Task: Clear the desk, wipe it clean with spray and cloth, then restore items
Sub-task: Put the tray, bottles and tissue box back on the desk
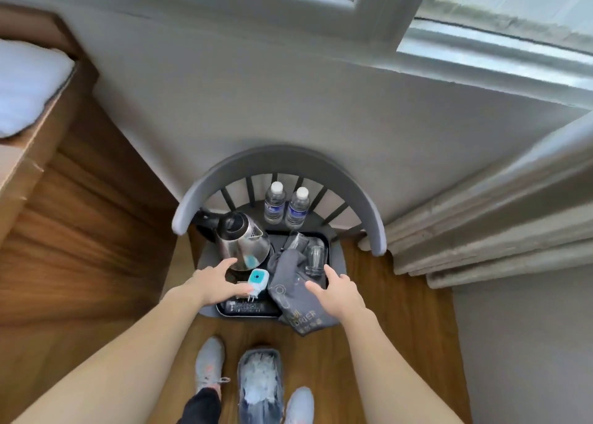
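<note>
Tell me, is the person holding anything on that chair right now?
Nothing is plainly held. The left hand reaches toward the kettle with straight fingers, and the right hand hovers open over the grey bag beside the tray.

Chair seat [337, 260]: I see a black tray [224, 309] with kettle [242, 242], glasses [314, 258], grey pouch [295, 295]
Hands: my left hand [215, 284] and right hand [337, 290] spread over the tray

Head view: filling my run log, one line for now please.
hands: both open, reaching | tray: on chair | kettle: on tray
</note>
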